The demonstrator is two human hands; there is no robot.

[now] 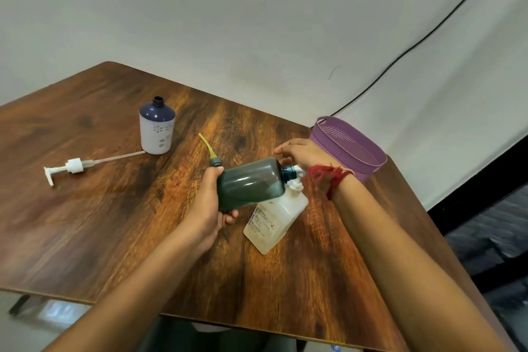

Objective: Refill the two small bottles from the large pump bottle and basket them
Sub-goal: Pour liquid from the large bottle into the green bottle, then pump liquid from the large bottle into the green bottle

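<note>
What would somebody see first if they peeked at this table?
The left hand holds a dark green bottle sideways in the middle, its neck at the pump of a white pump bottle, where the right hand rests. A purple basket sits at the right edge, and a blue-and-white bottle stands open at the back left beside a loose pump.

Soft, even indoor light with faint shadows. A dull sheen crosses the wooden table (94,217). Frame edges bow and blur.
</note>
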